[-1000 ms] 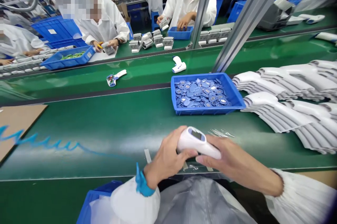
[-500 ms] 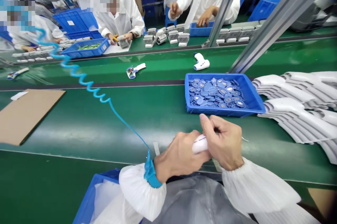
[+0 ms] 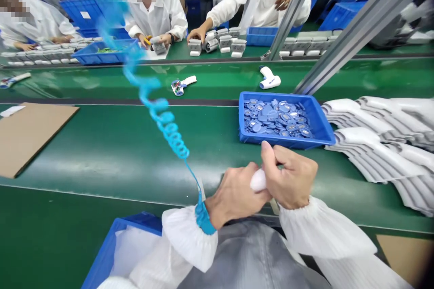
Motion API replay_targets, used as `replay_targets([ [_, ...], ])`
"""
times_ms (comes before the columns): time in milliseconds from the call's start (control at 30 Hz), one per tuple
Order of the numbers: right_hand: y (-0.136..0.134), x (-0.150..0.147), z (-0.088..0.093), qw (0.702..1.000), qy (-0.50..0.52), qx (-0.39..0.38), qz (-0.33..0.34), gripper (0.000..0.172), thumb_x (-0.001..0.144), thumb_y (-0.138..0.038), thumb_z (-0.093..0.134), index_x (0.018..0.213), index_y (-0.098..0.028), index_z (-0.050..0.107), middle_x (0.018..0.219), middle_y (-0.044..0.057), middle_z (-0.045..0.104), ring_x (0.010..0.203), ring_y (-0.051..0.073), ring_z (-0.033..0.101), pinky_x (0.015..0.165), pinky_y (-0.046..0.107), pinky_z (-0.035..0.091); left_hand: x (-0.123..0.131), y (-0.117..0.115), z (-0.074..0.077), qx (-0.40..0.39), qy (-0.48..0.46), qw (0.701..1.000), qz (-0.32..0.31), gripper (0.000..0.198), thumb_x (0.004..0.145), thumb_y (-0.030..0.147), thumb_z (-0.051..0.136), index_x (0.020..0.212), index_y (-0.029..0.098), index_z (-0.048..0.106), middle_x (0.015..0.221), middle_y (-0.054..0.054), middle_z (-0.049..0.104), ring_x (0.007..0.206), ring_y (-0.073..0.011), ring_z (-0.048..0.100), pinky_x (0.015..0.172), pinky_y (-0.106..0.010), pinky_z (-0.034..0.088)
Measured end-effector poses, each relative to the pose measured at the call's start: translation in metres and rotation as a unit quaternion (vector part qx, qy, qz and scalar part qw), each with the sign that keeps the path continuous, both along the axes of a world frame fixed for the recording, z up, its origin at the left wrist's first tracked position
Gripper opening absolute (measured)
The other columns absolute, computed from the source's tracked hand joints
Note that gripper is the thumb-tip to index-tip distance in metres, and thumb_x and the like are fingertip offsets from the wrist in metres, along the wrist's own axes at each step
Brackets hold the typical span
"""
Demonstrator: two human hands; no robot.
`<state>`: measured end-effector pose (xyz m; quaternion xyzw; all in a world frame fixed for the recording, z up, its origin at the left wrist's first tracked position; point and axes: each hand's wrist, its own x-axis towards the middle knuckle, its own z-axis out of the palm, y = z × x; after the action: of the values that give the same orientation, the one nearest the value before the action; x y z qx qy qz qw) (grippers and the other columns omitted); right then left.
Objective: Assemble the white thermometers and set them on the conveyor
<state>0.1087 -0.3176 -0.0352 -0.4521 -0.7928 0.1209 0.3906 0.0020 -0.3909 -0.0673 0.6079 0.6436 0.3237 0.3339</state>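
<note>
My left hand [image 3: 237,191] is closed round a white plastic housing [image 3: 258,181], of which only a smooth rounded end shows between the hands. Pressed against it, my right hand [image 3: 292,176] is also closed, its thumb pointing up and its fingers curled. Most of the housing is hidden by the fingers. A blue wrist strap [image 3: 205,219] with a coiled cord [image 3: 169,128] circles my left wrist. Just beyond the hands stands a blue tray [image 3: 286,143] holding many small blue oval parts [image 3: 271,117].
Stacked white gun-shaped shells [image 3: 373,153] lie at the right. On the far green belt are a white gun-shaped thermometer [image 3: 270,78] and an opened one [image 3: 183,84]. Cardboard [image 3: 37,137] lies left; a blue bin [image 3: 111,239] stands low left. Co-workers sit opposite, behind a metal post [image 3: 352,26].
Both hands have shifted slightly, still gripping the housing; its dark seam no longer shows. The thermometers on the belt have moved right. A co-worker's arm now reaches to the grey-and-white parts.
</note>
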Motion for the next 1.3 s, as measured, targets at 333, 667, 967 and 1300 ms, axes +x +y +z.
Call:
replay_targets([
  [333, 0.007, -0.001, -0.012, 0.992, -0.053, -0.117, 0.010, 0.059, 0.102, -0.044, 0.038, 0.054, -0.022, 0.063, 0.059, 0.006, 0.066, 0.057, 0.018, 0.060, 0.062, 0.034, 0.038, 0.005, -0.002, -0.010, -0.016, 0.094, 0.995, 0.012, 0.043, 0.087, 0.050, 0.063, 0.111, 0.014, 0.060, 0.092, -0.014, 0.072, 0.077, -0.0314, 0.072, 0.069, -0.041, 0.054],
  [667, 0.024, -0.027, -0.038, 0.983, -0.101, -0.031, 0.147, 0.028, 0.101, -0.035, 0.049, 0.108, -0.019, 0.070, 0.104, 0.007, 0.075, 0.096, 0.022, 0.067, 0.086, 0.034, 0.047, -0.137, 0.058, 0.021, -0.071, 0.167, 0.979, 0.099, 0.019, 0.094, 0.035, 0.062, 0.098, 0.018, 0.070, 0.095, -0.004, 0.076, 0.087, -0.0171, 0.070, 0.083, -0.027, 0.053],
  [967, 0.079, 0.044, -0.004, 0.991, -0.106, -0.008, 0.083, 0.031, 0.100, -0.042, 0.048, 0.105, -0.022, 0.071, 0.103, 0.006, 0.077, 0.092, 0.025, 0.072, 0.083, 0.040, 0.054, -0.198, 0.227, 0.004, -0.094, 0.364, 0.895, 0.241, 0.040, 0.096, 0.020, 0.058, 0.134, 0.008, 0.053, 0.143, -0.026, 0.050, 0.133, -0.0358, 0.049, 0.105, -0.046, 0.042],
  [1300, 0.150, -0.043, -0.009, 0.923, -0.299, -0.110, 0.215, 0.009, 0.086, -0.019, 0.069, 0.089, -0.013, 0.075, 0.099, 0.018, 0.073, 0.093, 0.031, 0.070, 0.080, 0.039, 0.052, -0.198, 0.138, 0.045, -0.105, 0.442, 0.885, 0.104, 0.012, 0.090, 0.030, 0.067, 0.090, 0.018, 0.066, 0.103, -0.009, 0.068, 0.096, -0.0259, 0.063, 0.087, -0.035, 0.045],
])
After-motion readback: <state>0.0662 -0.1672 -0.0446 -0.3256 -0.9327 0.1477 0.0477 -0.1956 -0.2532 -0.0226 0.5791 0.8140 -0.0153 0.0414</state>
